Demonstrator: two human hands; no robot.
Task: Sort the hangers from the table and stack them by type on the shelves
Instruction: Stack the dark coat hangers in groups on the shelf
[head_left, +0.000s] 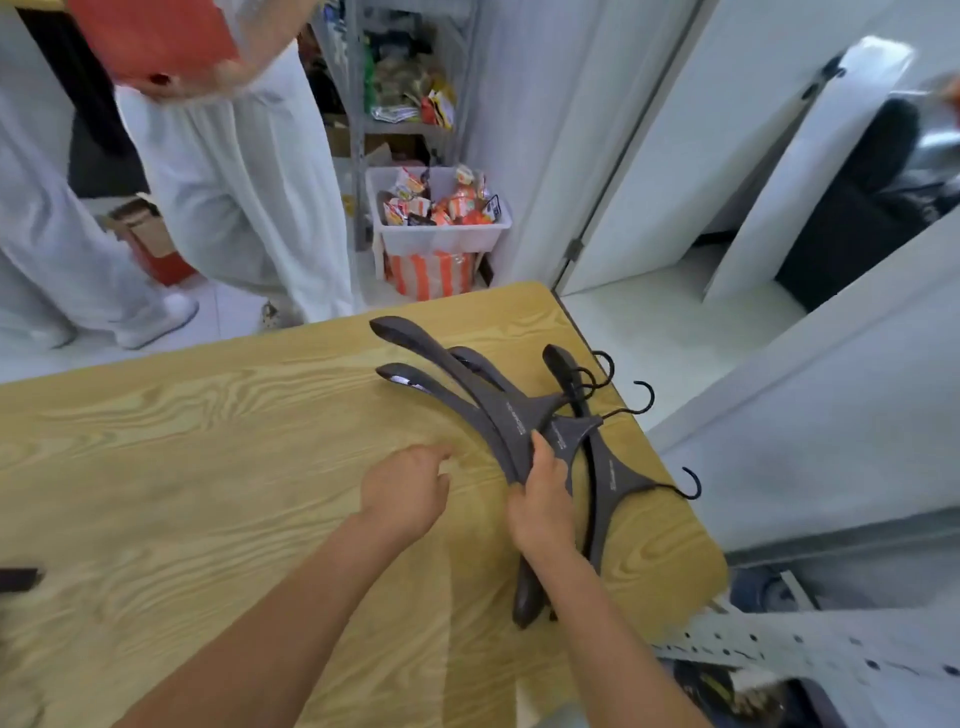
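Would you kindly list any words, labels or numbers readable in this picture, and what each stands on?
Dark hangers: small pale print near the necks, too blurred to read.
Snack packets in the white bin: print too small to read.
Nothing can be read.

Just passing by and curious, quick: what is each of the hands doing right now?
Left hand: loosely curled, holding nothing, just above the wooden table.
Right hand: gripping the pile of dark hangers.
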